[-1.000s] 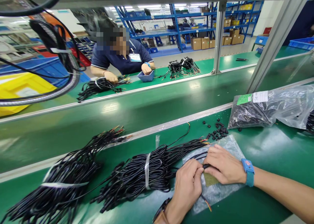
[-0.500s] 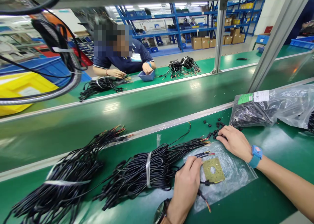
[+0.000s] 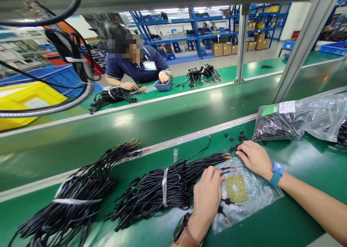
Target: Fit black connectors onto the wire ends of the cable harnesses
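My left hand (image 3: 208,193) is closed around black cables, whose stripped coloured ends (image 3: 229,169) stick out past the fingers. Beneath it, on a clear plastic bag (image 3: 260,189), lies a yellowish square pad (image 3: 236,187) with a hole in the middle. Two short cable ends with black fittings (image 3: 227,201) show below the hand. My right hand (image 3: 255,159) has its thumb and forefinger pinched at the edge of a scatter of small black plastic parts (image 3: 231,148); one appears to be at the fingertips. Left of my left hand lies a tied bundle of black cables (image 3: 151,189).
A second tied cable bundle (image 3: 78,193) lies further left. A clear bag of black parts (image 3: 279,122) stands at the right. Beyond the green belt (image 3: 151,113), a co-worker (image 3: 138,68) has a hand in a small blue bin (image 3: 163,86). A metal post (image 3: 303,48) rises at the right.
My right hand has drawn slightly left and down along the small black parts. My left hand keeps its hold on the cables, its fingers shifted slightly upward. The co-worker's near-left hand has moved slightly.
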The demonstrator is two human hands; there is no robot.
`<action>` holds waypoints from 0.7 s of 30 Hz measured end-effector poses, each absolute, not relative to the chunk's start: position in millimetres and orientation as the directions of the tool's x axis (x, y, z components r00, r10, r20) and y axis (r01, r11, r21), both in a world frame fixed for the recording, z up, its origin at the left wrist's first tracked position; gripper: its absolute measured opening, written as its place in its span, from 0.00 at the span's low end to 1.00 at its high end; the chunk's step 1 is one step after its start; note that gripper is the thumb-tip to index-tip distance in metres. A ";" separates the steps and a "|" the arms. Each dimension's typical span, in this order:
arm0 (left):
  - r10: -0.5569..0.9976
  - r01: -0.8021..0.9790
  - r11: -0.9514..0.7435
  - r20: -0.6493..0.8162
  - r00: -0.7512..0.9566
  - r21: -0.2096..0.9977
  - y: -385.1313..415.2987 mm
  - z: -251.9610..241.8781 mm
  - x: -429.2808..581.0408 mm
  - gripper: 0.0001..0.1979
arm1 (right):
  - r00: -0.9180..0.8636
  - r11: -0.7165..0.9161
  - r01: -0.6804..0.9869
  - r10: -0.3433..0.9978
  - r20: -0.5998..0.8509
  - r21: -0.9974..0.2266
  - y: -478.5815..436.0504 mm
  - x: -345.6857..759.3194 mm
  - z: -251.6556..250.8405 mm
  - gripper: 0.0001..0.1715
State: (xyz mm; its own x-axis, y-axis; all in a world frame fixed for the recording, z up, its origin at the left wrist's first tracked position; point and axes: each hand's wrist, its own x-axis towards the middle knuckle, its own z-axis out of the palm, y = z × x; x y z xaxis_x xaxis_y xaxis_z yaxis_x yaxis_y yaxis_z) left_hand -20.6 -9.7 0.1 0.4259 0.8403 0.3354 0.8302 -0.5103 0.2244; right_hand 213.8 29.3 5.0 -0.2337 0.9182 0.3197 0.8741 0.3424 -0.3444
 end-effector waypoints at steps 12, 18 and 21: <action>0.746 0.745 -0.619 0.482 0.460 0.248 -13.8 10.9 -19.1 0.07 | -0.202 0.331 0.877 0.912 0.357 -0.349 32.3 209.9 1.4 0.05; 0.738 0.678 -0.674 0.314 0.597 0.294 -17.6 14.2 -27.0 0.06 | -0.237 0.462 0.767 0.849 0.473 -0.445 30.6 215.0 5.7 0.02; 0.760 0.688 -0.649 0.235 0.607 0.323 -17.4 12.1 -28.9 0.07 | -0.280 0.520 0.721 0.823 0.493 -0.458 27.0 214.0 7.4 0.02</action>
